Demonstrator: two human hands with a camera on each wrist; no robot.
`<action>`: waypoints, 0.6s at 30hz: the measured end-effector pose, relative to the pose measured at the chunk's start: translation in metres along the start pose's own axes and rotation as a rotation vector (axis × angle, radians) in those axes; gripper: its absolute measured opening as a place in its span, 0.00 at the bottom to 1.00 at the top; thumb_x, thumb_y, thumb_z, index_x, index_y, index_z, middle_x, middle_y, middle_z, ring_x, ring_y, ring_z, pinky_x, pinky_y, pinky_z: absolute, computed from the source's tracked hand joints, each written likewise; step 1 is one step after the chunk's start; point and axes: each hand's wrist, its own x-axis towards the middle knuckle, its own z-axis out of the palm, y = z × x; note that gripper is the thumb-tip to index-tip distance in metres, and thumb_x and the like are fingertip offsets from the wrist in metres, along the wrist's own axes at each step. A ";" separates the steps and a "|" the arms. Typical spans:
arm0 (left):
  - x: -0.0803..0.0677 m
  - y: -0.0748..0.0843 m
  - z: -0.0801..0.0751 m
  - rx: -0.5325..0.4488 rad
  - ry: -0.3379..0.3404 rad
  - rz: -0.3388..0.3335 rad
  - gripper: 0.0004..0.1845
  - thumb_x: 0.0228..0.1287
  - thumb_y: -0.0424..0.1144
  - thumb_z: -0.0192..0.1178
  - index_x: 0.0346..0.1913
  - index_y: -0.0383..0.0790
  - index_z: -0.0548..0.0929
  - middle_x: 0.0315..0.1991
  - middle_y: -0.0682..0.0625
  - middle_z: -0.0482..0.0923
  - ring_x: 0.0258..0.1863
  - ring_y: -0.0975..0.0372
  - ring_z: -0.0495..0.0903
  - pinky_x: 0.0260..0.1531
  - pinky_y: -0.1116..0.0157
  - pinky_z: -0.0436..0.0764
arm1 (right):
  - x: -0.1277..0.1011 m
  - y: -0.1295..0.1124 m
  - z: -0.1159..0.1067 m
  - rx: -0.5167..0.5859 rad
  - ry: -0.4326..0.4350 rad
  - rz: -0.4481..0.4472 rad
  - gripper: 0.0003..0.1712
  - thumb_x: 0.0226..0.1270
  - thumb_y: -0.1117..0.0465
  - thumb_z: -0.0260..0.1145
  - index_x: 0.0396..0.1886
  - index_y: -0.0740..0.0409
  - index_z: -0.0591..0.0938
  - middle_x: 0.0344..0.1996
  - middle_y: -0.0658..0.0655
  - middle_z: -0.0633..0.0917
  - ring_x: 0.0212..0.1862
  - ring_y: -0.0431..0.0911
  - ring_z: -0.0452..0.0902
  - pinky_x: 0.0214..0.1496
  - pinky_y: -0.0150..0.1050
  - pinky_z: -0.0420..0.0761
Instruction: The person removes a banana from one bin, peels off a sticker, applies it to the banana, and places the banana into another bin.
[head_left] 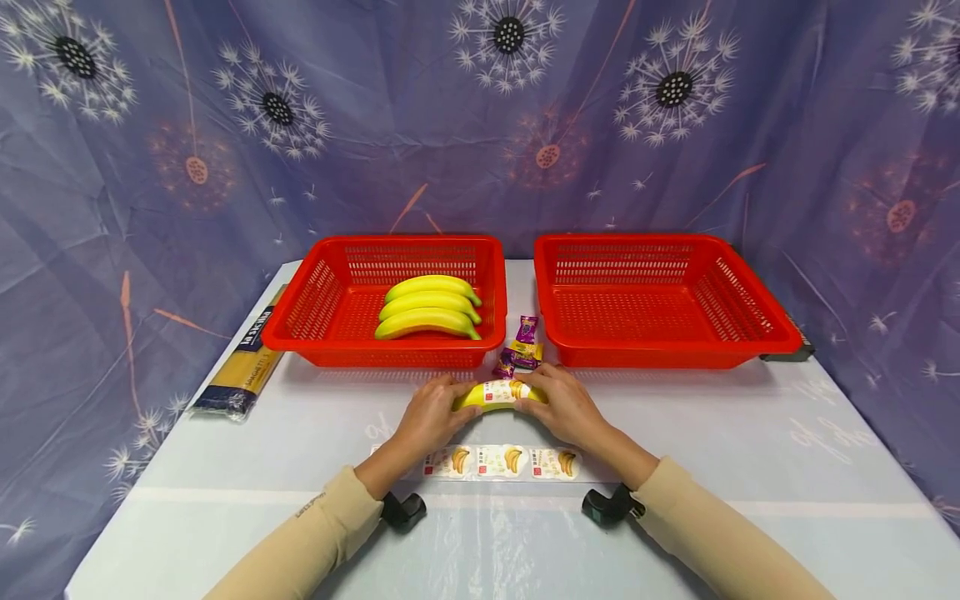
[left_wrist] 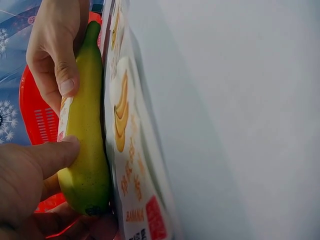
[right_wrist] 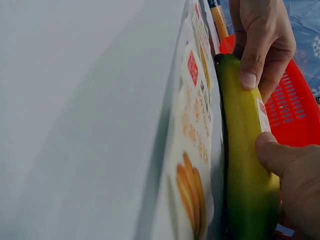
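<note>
Hands [head_left: 431,408] [head_left: 562,404] round banana [left_wrist: 90,120], well inside table [head_left: 750,442] edges

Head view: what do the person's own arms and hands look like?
The left beige fabric sleeve carries small dark lettering near its cuff, too small to read; the right fabric sleeve is also beige. Each wrist bears a small black device. The left hand and right hand wear no gloves.

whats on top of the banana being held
The banana carries a white printed sticker; whatever lies under the left hand and right hand is covered and can't be seen.
</note>
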 end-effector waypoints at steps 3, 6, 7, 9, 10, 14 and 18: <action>0.000 -0.001 0.000 -0.004 0.003 0.000 0.23 0.53 0.44 0.68 0.53 0.42 0.82 0.36 0.47 0.79 0.36 0.57 0.76 0.36 0.61 0.73 | -0.001 0.000 -0.001 -0.009 -0.010 -0.010 0.29 0.56 0.49 0.70 0.57 0.53 0.79 0.36 0.51 0.78 0.38 0.44 0.71 0.39 0.38 0.68; 0.001 -0.002 0.000 -0.010 0.002 0.003 0.23 0.53 0.43 0.69 0.53 0.42 0.83 0.35 0.48 0.79 0.35 0.58 0.75 0.35 0.62 0.72 | -0.002 0.001 -0.001 -0.010 -0.014 -0.017 0.28 0.57 0.50 0.69 0.57 0.53 0.79 0.34 0.51 0.77 0.36 0.43 0.69 0.38 0.37 0.67; 0.001 -0.002 0.000 -0.016 0.001 0.003 0.23 0.53 0.43 0.69 0.53 0.41 0.83 0.36 0.47 0.80 0.36 0.58 0.75 0.35 0.62 0.73 | -0.002 0.001 -0.001 -0.010 -0.015 -0.017 0.28 0.57 0.50 0.69 0.57 0.53 0.79 0.34 0.50 0.77 0.36 0.42 0.69 0.38 0.37 0.67; 0.002 -0.001 0.000 -0.036 -0.007 -0.012 0.23 0.53 0.43 0.68 0.53 0.41 0.83 0.38 0.47 0.81 0.39 0.56 0.77 0.39 0.59 0.75 | -0.003 0.001 -0.001 -0.006 -0.011 -0.013 0.28 0.57 0.50 0.69 0.57 0.53 0.79 0.34 0.50 0.77 0.36 0.42 0.69 0.38 0.37 0.67; 0.002 -0.001 -0.001 -0.050 -0.015 -0.025 0.22 0.53 0.43 0.68 0.53 0.41 0.82 0.41 0.46 0.82 0.41 0.55 0.78 0.43 0.57 0.76 | -0.003 0.001 -0.001 -0.004 -0.007 -0.010 0.28 0.57 0.50 0.69 0.57 0.53 0.79 0.34 0.51 0.78 0.36 0.42 0.69 0.38 0.37 0.67; 0.000 0.000 -0.001 -0.127 -0.034 -0.111 0.21 0.54 0.41 0.68 0.52 0.41 0.82 0.48 0.46 0.83 0.49 0.53 0.79 0.54 0.53 0.74 | -0.003 0.001 0.002 -0.003 0.011 0.000 0.27 0.57 0.49 0.69 0.56 0.53 0.80 0.36 0.52 0.79 0.38 0.44 0.70 0.39 0.37 0.67; -0.001 0.000 -0.001 -0.173 -0.026 -0.149 0.20 0.54 0.40 0.68 0.50 0.40 0.82 0.46 0.48 0.84 0.47 0.55 0.80 0.54 0.53 0.74 | -0.004 0.001 0.003 -0.004 0.030 0.007 0.27 0.56 0.50 0.70 0.55 0.54 0.80 0.36 0.52 0.79 0.38 0.45 0.71 0.39 0.38 0.68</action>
